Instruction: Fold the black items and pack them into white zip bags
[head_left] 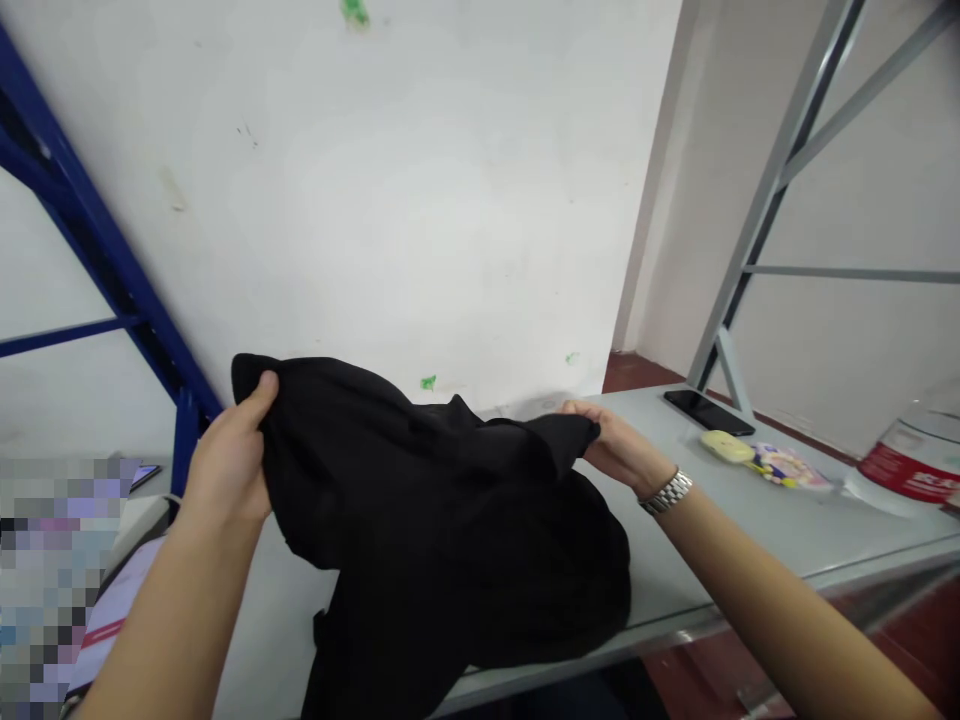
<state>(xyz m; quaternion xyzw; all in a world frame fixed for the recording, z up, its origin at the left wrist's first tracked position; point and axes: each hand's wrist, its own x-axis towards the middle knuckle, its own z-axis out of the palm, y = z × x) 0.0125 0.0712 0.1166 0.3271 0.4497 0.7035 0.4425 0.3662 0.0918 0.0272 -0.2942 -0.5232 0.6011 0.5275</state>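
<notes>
A black cloth garment [450, 530] is stretched between my two hands, partly raised over the grey table [660, 560] and hanging past its front edge. My left hand [232, 450] pinches its upper left corner, thumb on top. At the upper right, my right hand [604, 440] grips another edge of the cloth; its fingertips are partly behind the fabric. A metal watch [666, 492] is on my right wrist. The lower part of the garment lies bunched on the table.
A black phone [709, 412], a yellow item [726, 447], a colourful packet [791, 466] and a bottle with a red label [911, 460] are on the right. Blue [112, 240] and grey [772, 200] metal frames flank the white wall [420, 200]. Blurred items lie at left.
</notes>
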